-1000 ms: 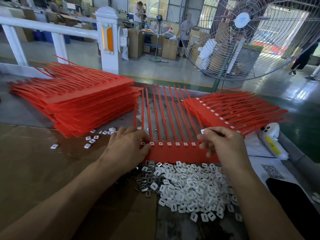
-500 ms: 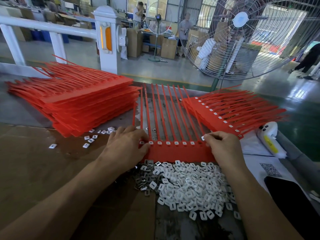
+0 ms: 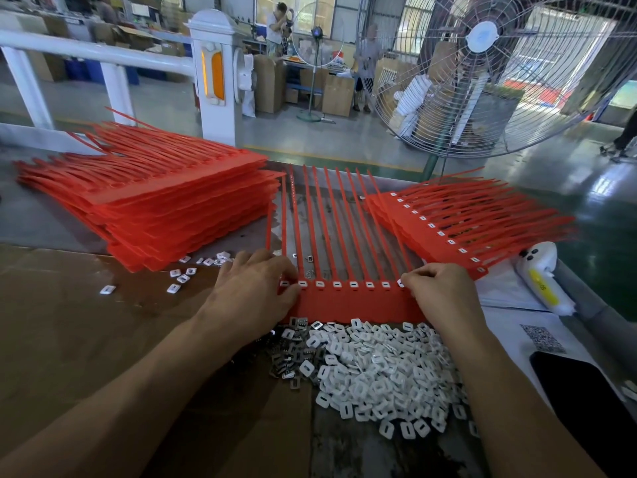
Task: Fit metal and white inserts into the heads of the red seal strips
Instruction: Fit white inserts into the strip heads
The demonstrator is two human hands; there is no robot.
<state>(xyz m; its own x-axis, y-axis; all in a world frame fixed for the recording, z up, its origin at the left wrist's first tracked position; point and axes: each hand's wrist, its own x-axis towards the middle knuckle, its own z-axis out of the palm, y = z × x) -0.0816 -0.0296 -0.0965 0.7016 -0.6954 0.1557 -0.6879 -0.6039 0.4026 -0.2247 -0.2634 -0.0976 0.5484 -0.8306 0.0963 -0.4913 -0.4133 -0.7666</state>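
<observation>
While hands (image 3: 344,291) seemingly press, strip (image 3: 348,303) lies flat.

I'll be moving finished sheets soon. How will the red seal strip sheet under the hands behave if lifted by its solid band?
The red seal strip sheet is probably light. Its long thin tails likely droop and snag. Pressed-in white inserts might pop out if it flexes.

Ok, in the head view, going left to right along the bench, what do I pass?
Big red stack → left hand → strip sheet → right hand → small red stack → white tool.
</observation>
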